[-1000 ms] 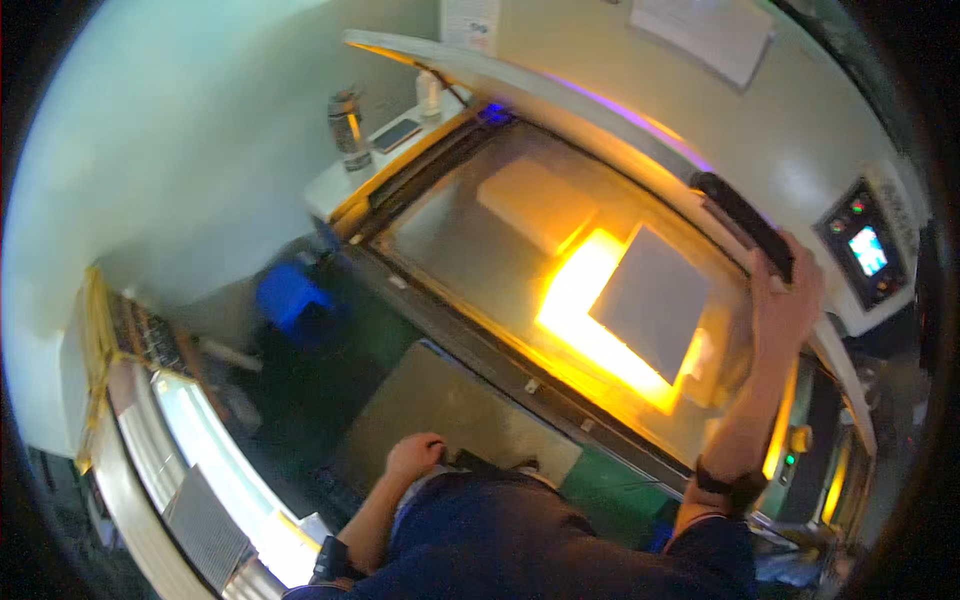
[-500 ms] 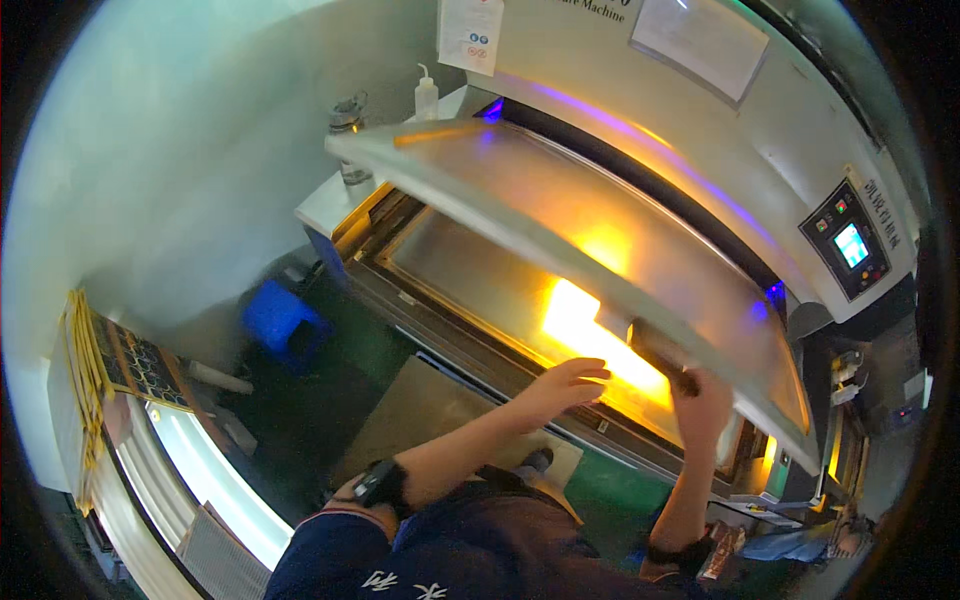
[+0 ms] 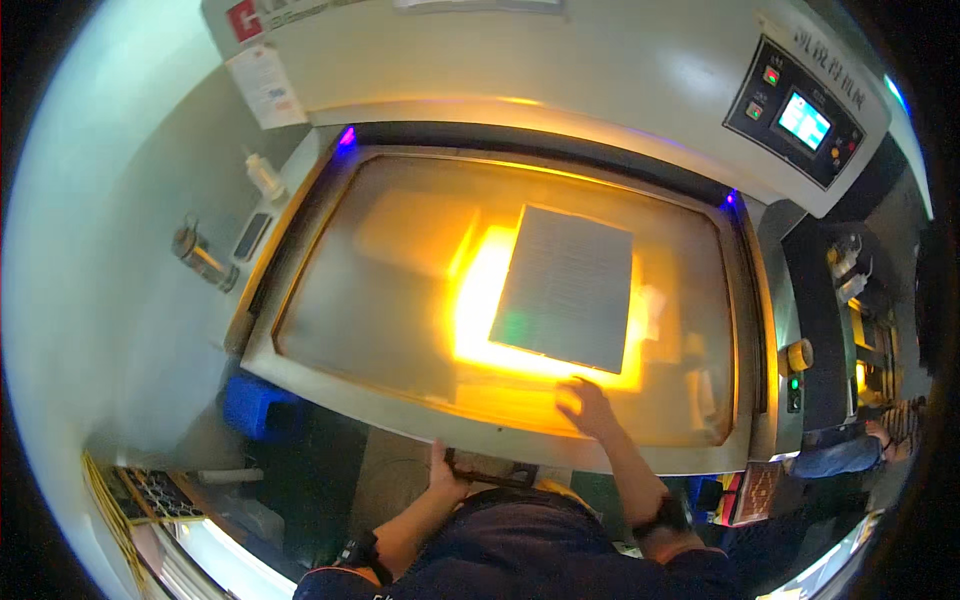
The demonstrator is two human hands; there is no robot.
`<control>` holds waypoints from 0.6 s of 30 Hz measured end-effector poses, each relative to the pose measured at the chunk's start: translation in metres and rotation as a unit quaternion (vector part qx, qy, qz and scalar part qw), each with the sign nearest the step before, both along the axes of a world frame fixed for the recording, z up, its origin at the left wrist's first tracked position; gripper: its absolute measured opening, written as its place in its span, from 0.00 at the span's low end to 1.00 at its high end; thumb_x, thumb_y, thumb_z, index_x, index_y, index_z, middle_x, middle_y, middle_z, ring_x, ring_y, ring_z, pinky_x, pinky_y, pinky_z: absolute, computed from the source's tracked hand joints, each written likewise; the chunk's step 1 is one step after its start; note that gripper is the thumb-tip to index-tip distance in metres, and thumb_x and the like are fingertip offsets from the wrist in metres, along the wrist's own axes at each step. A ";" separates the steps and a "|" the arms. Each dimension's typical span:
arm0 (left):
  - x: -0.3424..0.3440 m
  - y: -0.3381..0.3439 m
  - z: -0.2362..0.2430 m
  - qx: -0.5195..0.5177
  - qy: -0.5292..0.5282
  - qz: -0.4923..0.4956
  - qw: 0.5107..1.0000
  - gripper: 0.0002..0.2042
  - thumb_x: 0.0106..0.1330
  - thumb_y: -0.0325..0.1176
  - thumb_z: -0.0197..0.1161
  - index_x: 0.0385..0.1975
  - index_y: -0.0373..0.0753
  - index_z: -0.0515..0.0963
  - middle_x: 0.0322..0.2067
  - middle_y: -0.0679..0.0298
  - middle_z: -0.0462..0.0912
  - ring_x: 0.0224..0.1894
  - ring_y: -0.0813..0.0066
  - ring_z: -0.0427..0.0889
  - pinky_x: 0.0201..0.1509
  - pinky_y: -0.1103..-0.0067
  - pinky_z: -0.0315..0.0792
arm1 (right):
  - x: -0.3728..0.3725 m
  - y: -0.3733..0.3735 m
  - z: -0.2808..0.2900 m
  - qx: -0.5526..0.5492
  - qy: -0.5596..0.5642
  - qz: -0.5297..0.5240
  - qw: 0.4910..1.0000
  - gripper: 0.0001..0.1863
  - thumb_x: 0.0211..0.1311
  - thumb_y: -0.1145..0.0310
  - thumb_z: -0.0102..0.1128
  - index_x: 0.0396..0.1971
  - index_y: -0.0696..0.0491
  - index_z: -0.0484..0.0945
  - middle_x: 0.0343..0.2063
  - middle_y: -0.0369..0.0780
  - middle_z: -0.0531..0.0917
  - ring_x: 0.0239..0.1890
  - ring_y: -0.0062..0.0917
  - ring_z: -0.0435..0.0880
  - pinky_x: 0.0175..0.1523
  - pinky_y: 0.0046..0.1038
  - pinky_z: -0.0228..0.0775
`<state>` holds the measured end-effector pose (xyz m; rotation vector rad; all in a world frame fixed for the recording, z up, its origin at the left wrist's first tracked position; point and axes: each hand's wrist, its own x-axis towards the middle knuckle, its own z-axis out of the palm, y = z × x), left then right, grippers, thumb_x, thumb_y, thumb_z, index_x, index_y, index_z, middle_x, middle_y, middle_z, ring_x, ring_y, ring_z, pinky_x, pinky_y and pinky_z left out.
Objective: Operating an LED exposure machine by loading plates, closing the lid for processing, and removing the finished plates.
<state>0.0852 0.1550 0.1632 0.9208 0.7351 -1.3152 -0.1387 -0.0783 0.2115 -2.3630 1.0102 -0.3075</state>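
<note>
A wide framed lid (image 3: pixel 345 385) of the exposure machine lies low across its bed, with a clouded see-through middle. Under or on that middle, a grey rectangular panel (image 3: pixel 568 285) rests against a bright yellow glow; which of the two I cannot tell. At the lid's front edge, my left hand (image 3: pixel 447 472) is closed around the left end of a dark handle (image 3: pixel 495 474). My right hand (image 3: pixel 588 408) is over the lid just in front of the panel's near edge, fingers curved and apart, holding nothing.
A control panel with a lit screen (image 3: pixel 804 120) is at the upper right. On the left ledge are a clear bottle (image 3: pixel 203 258), a white squeeze bottle (image 3: pixel 264 176) and a phone-like device (image 3: pixel 252 236). A blue stool (image 3: pixel 258 407) stands below. Another person's leg (image 3: pixel 835 455) shows at right.
The lid has come down from its tilted position. My right hand has left its handle, and my left hand has moved onto the handle. The view has swung to the right.
</note>
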 end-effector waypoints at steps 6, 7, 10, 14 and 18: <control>0.001 -0.011 -0.007 0.154 0.007 0.135 0.979 0.29 0.59 0.69 0.53 0.33 0.44 0.74 0.20 0.68 0.66 0.17 0.75 0.59 0.20 0.78 0.59 | -0.004 -0.124 -0.048 -0.066 0.060 -0.226 0.970 0.23 0.65 0.59 0.51 0.60 0.42 0.70 0.67 0.42 0.62 0.70 0.45 0.56 0.71 0.51 0.46; 0.002 -0.008 -0.016 0.161 -0.021 0.110 0.981 0.29 0.62 0.67 0.51 0.43 0.46 0.73 0.31 0.65 0.73 0.26 0.69 0.69 0.27 0.73 0.67 | -0.001 -0.125 -0.050 -0.082 0.107 -0.232 0.963 0.25 0.65 0.59 0.49 0.63 0.41 0.67 0.69 0.41 0.60 0.71 0.45 0.52 0.72 0.51 0.43; -0.002 0.007 -0.036 0.238 -0.099 0.086 0.962 0.28 0.66 0.62 0.49 0.52 0.45 0.74 0.41 0.63 0.81 0.34 0.63 0.79 0.34 0.67 0.74 | 0.008 -0.119 -0.039 -0.057 0.191 -0.202 0.959 0.28 0.66 0.57 0.44 0.68 0.40 0.59 0.71 0.40 0.54 0.74 0.44 0.46 0.72 0.53 0.38; -0.012 -0.022 -0.022 0.296 -0.153 0.120 0.935 0.22 0.68 0.50 0.52 0.46 0.36 0.77 0.40 0.61 0.82 0.33 0.62 0.81 0.34 0.68 0.74 | 0.004 -0.128 -0.046 -0.026 0.192 -0.198 0.961 0.28 0.67 0.56 0.43 0.68 0.40 0.59 0.72 0.42 0.53 0.74 0.44 0.44 0.73 0.53 0.33; -0.013 -0.033 -0.008 0.454 -0.182 0.064 0.870 0.18 0.68 0.49 0.52 0.26 0.42 0.77 0.18 0.66 0.72 0.16 0.70 0.71 0.17 0.72 0.65 | 0.000 -0.124 -0.049 -0.084 0.201 -0.202 0.955 0.28 0.67 0.56 0.42 0.68 0.40 0.59 0.72 0.40 0.51 0.74 0.44 0.44 0.73 0.52 0.33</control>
